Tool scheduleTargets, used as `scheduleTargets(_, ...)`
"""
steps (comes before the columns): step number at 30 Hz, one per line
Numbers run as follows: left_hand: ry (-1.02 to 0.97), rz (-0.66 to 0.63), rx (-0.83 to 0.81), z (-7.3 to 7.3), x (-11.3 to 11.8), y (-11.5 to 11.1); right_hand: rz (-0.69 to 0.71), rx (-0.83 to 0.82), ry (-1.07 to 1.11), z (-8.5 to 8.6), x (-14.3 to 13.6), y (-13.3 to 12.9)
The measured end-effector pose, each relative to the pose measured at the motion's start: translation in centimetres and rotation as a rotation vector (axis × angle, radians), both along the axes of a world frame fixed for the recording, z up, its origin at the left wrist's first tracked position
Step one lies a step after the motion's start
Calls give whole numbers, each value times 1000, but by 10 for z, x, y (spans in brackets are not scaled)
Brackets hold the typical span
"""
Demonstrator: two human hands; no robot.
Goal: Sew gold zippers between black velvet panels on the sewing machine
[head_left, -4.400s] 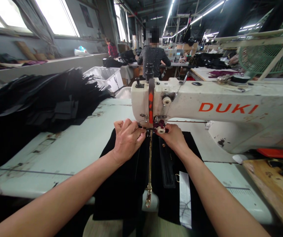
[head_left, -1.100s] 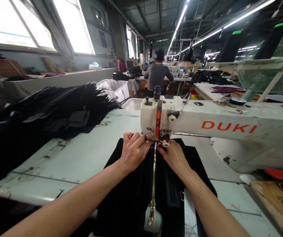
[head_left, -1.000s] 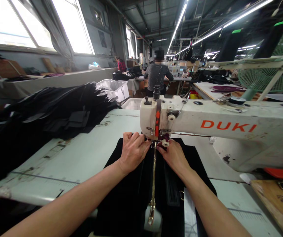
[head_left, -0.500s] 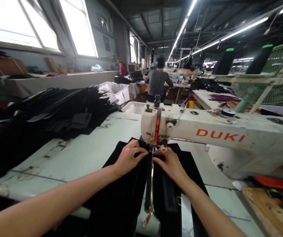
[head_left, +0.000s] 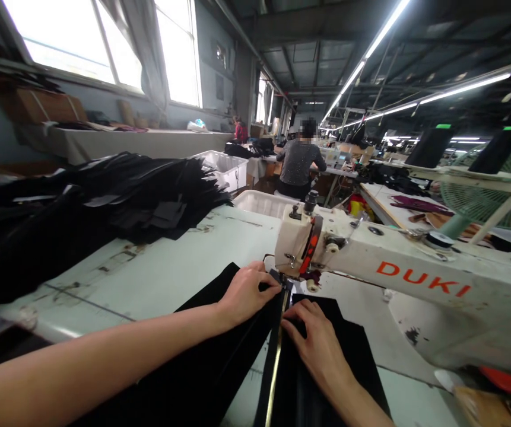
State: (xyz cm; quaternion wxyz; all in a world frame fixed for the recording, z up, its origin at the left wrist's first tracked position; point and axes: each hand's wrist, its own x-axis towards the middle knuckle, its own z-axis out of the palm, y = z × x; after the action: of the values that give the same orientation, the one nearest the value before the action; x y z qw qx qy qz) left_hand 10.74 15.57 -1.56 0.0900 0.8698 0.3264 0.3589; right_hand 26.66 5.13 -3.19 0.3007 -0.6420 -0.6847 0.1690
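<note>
One piece of black fabric (head_left: 219, 367) lies on the pale green table (head_left: 157, 279) in front of one white sewing machine (head_left: 397, 284), and a single gold zipper (head_left: 277, 350) runs along its middle from the machine's foot toward 6 o'clock. The left hand (head_left: 248, 292) sits at 9 o'clock of the zipper's top end, fingers curled and pinching the fabric edge right by the presser foot. The right hand (head_left: 313, 338) lies at 3 o'clock of the zipper, palm down and fingers spread flat on the cloth, pressing it rather than gripping; its fingertips are just beside the zipper teeth. At 12 o'clock from the hands the machine's head hangs over the seam, the orange word DUKI on its arm reaching out toward 3 o'clock. At 9 to 10 o'clock, well apart from the hands, one large heap of black cut pieces (head_left: 104, 201) covers the table's far left. Beyond it stand two white plastic bins (head_left: 224, 166). At 12 o'clock, far off, one person in a dark patterned top (head_left: 298, 163) sits facing away, and a second person in red (head_left: 240, 129) is farther back. One green fan (head_left: 495, 204) stands at 2 o'clock.
</note>
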Motion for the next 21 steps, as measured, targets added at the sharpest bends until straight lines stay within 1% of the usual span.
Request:
scheduleTargets(3,-31,35,89,-3,6,0,17,-28,39,0,-2,-7)
scheduleTargets(7,-20,9,256,-8,7,3,47,-70,118,1,-6,-7)
scheduleTargets(12,-11,4,424,-4,5,4,58,-70,153,-1,-25,-6)
scheduleTargets(17,6,1,513,-2,6,4,6,-71,134,-3,-42,-11)
scheduleTargets(21,11,2,539,-4,7,5,21,-107,149,-1,-38,-11)
